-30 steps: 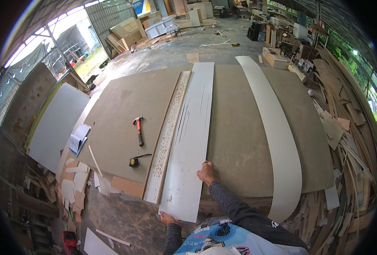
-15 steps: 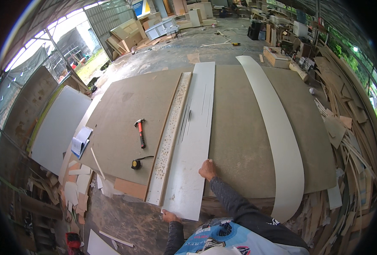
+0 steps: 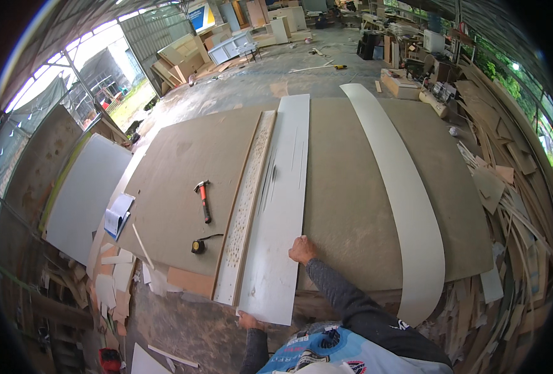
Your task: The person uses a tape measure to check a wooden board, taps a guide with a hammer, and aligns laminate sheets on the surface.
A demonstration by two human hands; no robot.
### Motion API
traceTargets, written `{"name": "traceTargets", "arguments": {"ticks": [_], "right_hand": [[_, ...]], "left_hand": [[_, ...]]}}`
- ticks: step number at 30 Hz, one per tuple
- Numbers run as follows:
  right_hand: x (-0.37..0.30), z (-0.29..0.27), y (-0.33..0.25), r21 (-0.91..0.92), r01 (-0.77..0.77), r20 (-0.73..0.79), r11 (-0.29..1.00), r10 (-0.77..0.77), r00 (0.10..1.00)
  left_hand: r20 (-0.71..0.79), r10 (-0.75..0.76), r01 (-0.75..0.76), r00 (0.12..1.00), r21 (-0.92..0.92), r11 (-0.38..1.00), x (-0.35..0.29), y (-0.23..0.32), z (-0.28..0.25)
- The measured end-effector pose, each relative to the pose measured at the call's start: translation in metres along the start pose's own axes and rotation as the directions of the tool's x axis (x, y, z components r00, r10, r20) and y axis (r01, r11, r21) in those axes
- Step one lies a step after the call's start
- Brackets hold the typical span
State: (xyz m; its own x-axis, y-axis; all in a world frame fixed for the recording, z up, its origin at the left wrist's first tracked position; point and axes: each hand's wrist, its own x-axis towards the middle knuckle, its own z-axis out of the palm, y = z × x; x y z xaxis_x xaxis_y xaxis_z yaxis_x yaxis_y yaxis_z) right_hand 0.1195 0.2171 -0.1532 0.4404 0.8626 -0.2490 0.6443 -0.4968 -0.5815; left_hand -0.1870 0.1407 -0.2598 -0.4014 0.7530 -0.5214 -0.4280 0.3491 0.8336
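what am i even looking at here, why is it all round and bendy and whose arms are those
This is one picture from a wide fisheye camera worn on a person's head, looking down. That lens bends straight edges near the rim, so the round look comes from the camera, not the room. There is no machine: the arms coming in from the bottom are the wearer's own.

The left hand grips the near end of a long white flat panel, and the right hand rests on its right edge. The panel lies on a big brown board worktop. Beside it lies a narrow speckled strip with wooden edges. Further left lie an orange-handled hammer and a yellow and black tape measure. To the right lies a second long white strip, which looks curved. Around it is a cluttered workshop.
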Motion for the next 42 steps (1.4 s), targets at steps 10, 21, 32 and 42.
{"name": "traceTargets", "arguments": {"ticks": [10, 21, 32, 42], "right_hand": [[-0.001, -0.024, 0.005, -0.086, 0.145, 0.221, 0.986, -0.123, 0.967], [0.007, -0.079, 0.101, 0.206, 0.141, 0.151, 0.968, -0.174, 0.973], [-0.12, -0.223, 0.349, 0.165, -0.784, -0.606, 0.598, 0.689, 0.398], [-0.178, -0.185, 0.321, 0.402, -0.358, -0.747, 0.843, 0.528, 0.404]], "left_hand": [[-0.024, 0.002, -0.003, 1.0, -0.037, 0.999, 0.004, 0.003, -0.013], [-0.158, 0.194, -0.135, 0.968, 0.321, 0.937, -0.024, 0.031, -0.002], [-0.56, 0.268, -0.142, 0.784, 0.257, 0.956, 0.024, 0.035, -0.065], [0.526, 0.133, -0.217, 0.84, 0.101, 0.971, -0.101, 0.037, 0.119]]}}
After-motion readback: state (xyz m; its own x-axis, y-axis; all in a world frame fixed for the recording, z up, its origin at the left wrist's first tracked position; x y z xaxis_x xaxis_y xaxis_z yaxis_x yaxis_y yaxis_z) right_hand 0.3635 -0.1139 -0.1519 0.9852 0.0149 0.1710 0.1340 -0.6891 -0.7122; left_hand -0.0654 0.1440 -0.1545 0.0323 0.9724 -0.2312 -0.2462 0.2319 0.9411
